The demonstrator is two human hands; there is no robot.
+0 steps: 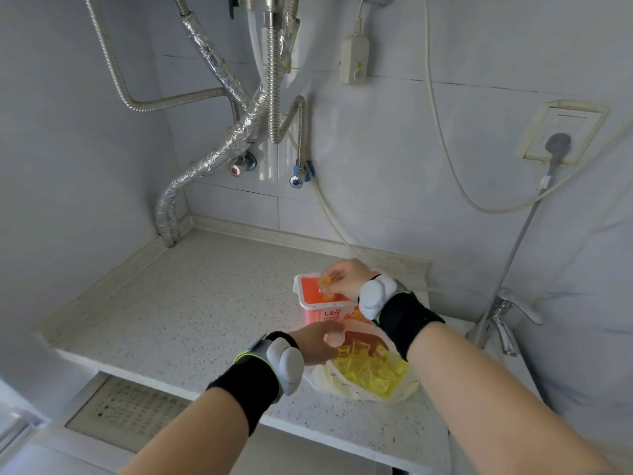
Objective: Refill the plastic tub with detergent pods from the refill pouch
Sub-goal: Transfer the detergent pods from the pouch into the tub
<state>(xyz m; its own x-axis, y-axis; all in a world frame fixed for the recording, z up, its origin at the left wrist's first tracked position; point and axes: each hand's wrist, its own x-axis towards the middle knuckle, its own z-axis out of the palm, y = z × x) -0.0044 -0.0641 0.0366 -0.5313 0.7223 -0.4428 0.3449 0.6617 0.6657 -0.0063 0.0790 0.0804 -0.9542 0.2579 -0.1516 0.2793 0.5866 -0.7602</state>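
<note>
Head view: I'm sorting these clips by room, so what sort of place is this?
Probably a home laundry or utility corner: foil-wrapped pipes with red and blue valves on a tiled wall, a speckled countertop, and a faucet at the right edge.

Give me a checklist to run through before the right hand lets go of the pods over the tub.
1. Tub open, no lid on it: ok.
2. Right hand above the tub's opening: ok.
3. Pods held in the right hand's fingers: ok.
4. Left hand holds the pouch open: ok.
5. Pods left in the pouch: ok, many.
6. Tub standing steady on the counter: cannot tell, its base is hidden.
</note>
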